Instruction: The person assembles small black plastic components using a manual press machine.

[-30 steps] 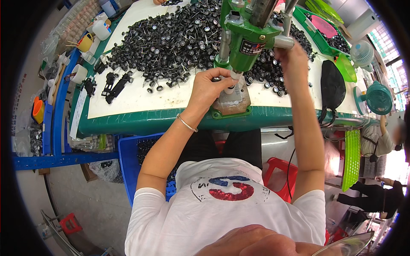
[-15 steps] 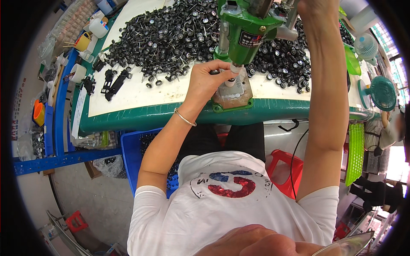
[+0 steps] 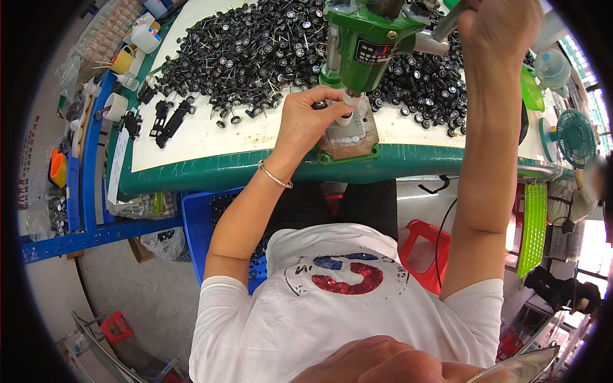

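Where the left hand point(image 3: 305, 121) pinches, a black wheel point(image 3: 319, 105) sits

Wheel point(image 3: 320, 105): small, round, black, pinched between left fingers point(image 3: 329, 115) just beside the white tip of the press; its far side hidden. Press point(image 3: 365, 67): green, upright, on a metal base near the front edge of the table point(image 3: 415, 135). Lever point(image 3: 449, 22): grey metal rod, slanting up and right from the press, upper end gripped by right fingers point(image 3: 476, 25), which are blurred.
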The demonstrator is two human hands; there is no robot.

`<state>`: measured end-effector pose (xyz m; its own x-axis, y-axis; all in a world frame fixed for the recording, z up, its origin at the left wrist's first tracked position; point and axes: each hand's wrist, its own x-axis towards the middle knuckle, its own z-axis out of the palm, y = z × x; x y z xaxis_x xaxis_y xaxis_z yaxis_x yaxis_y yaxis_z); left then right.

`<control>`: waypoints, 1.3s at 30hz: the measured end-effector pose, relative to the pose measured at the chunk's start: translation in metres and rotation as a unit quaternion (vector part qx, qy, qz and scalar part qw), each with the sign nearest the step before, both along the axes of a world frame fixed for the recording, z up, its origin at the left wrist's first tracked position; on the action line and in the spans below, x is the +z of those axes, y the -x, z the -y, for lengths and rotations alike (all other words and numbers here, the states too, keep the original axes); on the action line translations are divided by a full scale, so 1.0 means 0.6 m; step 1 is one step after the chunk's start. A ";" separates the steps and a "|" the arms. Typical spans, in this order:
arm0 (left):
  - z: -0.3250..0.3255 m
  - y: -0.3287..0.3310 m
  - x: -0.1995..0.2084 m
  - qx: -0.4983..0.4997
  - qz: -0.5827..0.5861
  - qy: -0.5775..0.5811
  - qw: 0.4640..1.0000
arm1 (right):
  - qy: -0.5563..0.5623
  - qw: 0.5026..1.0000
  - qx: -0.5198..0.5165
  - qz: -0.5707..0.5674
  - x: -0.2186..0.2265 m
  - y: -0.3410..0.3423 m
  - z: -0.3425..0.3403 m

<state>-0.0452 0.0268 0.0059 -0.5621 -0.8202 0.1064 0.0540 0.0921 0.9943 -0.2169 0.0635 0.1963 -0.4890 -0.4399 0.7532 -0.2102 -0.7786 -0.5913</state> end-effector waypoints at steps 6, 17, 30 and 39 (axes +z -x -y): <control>-0.004 -0.005 0.002 -0.011 -0.001 -0.022 1.000 | 0.117 0.991 -0.055 -0.023 -0.032 -0.022 -0.047; -0.001 -0.010 0.006 -0.023 -0.001 -0.037 0.999 | -0.058 0.987 -0.056 0.138 0.009 0.006 0.040; 0.113 -0.110 -0.039 0.114 0.176 -0.043 0.977 | -0.159 0.981 -0.065 0.088 -0.097 0.048 0.018; 0.132 -0.068 -0.043 0.121 0.495 0.300 0.806 | -0.431 0.900 -0.053 -0.023 -0.294 0.099 -0.081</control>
